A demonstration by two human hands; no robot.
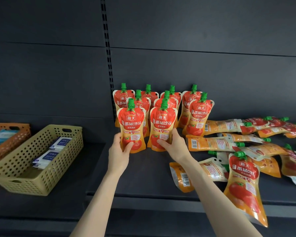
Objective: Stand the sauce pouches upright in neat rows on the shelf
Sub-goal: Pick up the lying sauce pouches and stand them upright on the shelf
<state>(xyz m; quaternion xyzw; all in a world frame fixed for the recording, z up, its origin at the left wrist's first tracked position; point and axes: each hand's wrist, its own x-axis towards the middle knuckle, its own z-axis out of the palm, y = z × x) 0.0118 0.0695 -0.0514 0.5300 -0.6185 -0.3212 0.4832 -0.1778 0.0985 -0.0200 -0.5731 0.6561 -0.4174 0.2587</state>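
Hands: left pouch (132,127) gripped by left hand (119,152), right pouch (161,129) by right hand (175,145) | both held upright just near of standing rows (197,115), mid shelf (143,177) | risk: rows may be toppled if pouches are pushed in hard; soft bases may slump once released | risk: overhanging pouch (244,189), near right, may be knocked off by right forearm (210,185)

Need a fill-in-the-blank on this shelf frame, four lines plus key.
The left hand grips the front-left pouch, which stands ___.
The right hand grips the front-right pouch; its cap is ___.
Loose pouches lie flat on the shelf, to the ___ of the standing rows.
The yellow basket sits ___ of all the pouches.
Missing: upright; green; right; left.
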